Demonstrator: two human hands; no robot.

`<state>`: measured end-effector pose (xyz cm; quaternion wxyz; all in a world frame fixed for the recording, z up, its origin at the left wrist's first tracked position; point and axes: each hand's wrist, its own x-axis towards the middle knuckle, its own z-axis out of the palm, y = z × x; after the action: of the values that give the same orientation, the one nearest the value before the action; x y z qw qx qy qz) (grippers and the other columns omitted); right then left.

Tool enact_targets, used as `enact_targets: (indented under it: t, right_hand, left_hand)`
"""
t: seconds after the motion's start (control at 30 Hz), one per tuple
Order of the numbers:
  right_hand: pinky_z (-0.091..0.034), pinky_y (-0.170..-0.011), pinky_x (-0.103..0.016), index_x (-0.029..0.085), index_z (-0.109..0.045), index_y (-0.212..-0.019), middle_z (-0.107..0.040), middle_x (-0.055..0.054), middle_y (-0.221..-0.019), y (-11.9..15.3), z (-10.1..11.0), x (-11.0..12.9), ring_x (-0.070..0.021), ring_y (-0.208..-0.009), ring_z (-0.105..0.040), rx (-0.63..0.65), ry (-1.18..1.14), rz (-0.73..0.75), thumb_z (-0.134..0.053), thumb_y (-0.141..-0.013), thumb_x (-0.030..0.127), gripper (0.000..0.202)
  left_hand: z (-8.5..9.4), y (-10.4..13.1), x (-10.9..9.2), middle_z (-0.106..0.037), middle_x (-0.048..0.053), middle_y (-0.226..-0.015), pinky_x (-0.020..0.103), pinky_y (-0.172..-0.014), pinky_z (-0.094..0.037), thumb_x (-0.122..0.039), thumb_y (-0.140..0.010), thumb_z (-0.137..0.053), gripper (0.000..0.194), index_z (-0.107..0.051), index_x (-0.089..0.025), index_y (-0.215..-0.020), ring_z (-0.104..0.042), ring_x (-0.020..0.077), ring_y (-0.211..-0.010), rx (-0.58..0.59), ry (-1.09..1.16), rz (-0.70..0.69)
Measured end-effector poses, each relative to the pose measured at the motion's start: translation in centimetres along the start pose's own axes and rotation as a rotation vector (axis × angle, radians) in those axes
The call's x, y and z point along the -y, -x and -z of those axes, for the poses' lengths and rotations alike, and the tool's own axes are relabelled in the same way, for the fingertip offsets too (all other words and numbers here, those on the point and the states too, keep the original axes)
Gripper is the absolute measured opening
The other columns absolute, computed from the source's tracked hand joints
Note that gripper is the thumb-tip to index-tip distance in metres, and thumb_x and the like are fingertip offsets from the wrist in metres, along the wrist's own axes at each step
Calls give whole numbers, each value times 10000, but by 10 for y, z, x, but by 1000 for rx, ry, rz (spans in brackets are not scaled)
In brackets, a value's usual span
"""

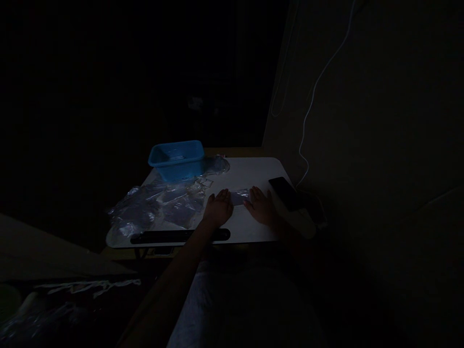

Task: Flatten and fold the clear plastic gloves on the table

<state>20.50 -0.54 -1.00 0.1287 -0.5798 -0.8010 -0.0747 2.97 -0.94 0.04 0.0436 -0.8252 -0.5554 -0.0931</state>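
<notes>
A small clear plastic bag (239,197) lies flat on the white table (250,169) between my hands. My left hand (219,209) rests at its left edge, fingers stretched forward. At the bag's right edge is my right hand (261,207), palm down with fingers extended and the thumb toward the bag. Both hands look laid flat on the bag's ends, though the dim light hides the exact contact. Left of my left hand, a loose pile of clear plastic bags (179,211) spreads over the table.
A blue plastic basket (181,170) stands at the back left. A dark phone (282,191) lies at the right. A black slot strip (163,236) runs along the front edge. A white cable (312,92) hangs down the right wall. The surroundings are very dark.
</notes>
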Motion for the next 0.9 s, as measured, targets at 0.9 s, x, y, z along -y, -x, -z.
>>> enact_targets:
  t: [0.9]
  right_hand:
    - [-356,-936,-382,260,-675,-969,-575,-45,-1143,-15,-7,-25,-208,-1085,-461,-178,-291,3,-464,-715,72,380]
  left_hand:
    - [9,3,2,-379,123,-1373,464,-1015,-264,-238,-817,-316,495,-383,-112,-1291,-330,214,-1269,29,86,-29]
